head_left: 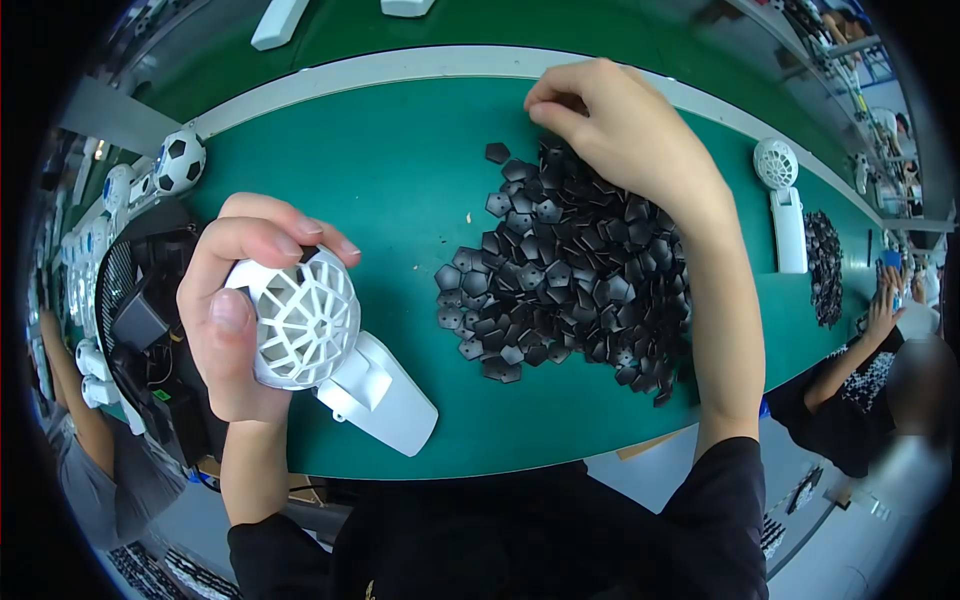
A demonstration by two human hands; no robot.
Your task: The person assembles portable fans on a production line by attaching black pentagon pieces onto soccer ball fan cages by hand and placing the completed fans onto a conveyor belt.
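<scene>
my left hand (pixel 225 320) clasps a white handheld fan (pixel 308 330) by its ball-shaped grille, fingers and thumb curved round it, the handle (pixel 390 398) angled over the green tabletop (pixel 375 150). my right hand (pixel 625 130) is at the far edge of a heap of black pentagon pieces (pixel 590 275), fingers curled; i cannot tell whether they pinch one.

A wide-angle head camera looks forward and down, from close above, onto the green table (pixel 340 140).
</scene>
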